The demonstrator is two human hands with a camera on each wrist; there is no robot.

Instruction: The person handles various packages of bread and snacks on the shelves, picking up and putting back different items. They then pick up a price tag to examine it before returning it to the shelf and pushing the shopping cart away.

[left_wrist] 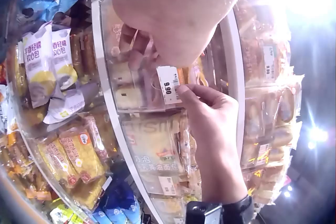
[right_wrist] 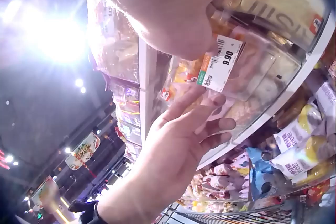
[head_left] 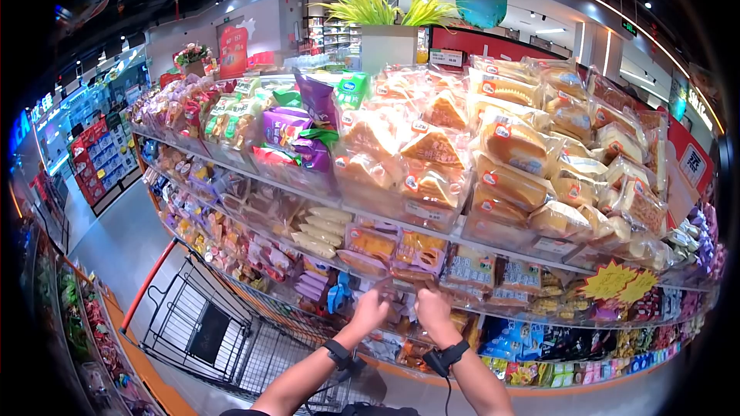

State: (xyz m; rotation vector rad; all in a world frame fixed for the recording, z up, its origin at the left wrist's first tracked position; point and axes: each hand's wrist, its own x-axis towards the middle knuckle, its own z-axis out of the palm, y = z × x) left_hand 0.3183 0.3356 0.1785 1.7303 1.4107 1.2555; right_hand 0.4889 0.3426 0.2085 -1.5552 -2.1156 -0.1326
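A white price tag reading 9.90 [left_wrist: 168, 85] [right_wrist: 221, 62] is held between both hands at a shelf front. My left hand [head_left: 372, 308] [left_wrist: 168, 19] [right_wrist: 173, 137] pinches one edge with thumb and forefinger, its other fingers loosely bent. My right hand [head_left: 433, 310] [left_wrist: 212, 124] [right_wrist: 168, 14] pinches the opposite edge. Behind the tag, clear plastic covers packaged bread. The tag is too small to make out in the head view.
A shopping cart [head_left: 208, 323] stands at the lower left beside the shelves. Wrapped sandwiches [head_left: 433, 150] and bread rolls [head_left: 512, 139] fill the top tier. A yellow starburst sign [head_left: 617, 283] hangs at the right. A blue package [head_left: 338, 293] sits left of the hands.
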